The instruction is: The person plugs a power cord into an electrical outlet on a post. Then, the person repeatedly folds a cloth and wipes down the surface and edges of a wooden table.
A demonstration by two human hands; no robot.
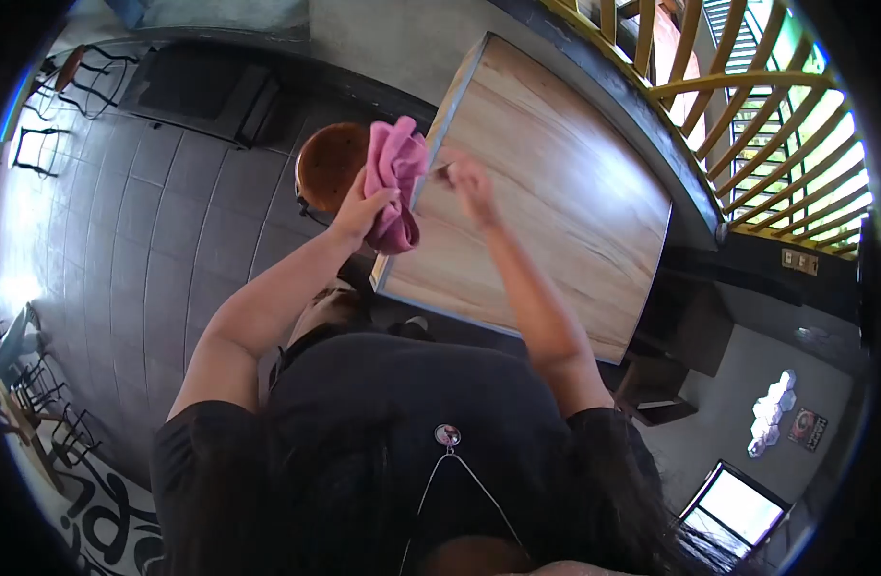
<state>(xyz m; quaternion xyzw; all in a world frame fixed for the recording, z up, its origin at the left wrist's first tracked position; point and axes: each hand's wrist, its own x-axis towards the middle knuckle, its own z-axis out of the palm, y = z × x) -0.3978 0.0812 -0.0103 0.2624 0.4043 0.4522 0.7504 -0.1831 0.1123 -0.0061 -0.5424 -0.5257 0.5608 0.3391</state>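
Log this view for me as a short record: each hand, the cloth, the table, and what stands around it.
Left hand: gripping the pink cloth
Pink cloth: bunched, held up beside the table's edge; contact with the table unclear
Right hand: blurred, in front of the tabletop in this view; whether it holds anything cannot be told
Table: wood-grain top
Stool: round brown seat, partly hidden behind the left hand and cloth
Railing: yellow slats, beyond the table

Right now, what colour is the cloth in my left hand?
The cloth in your left hand is pink; the head view shows it best.
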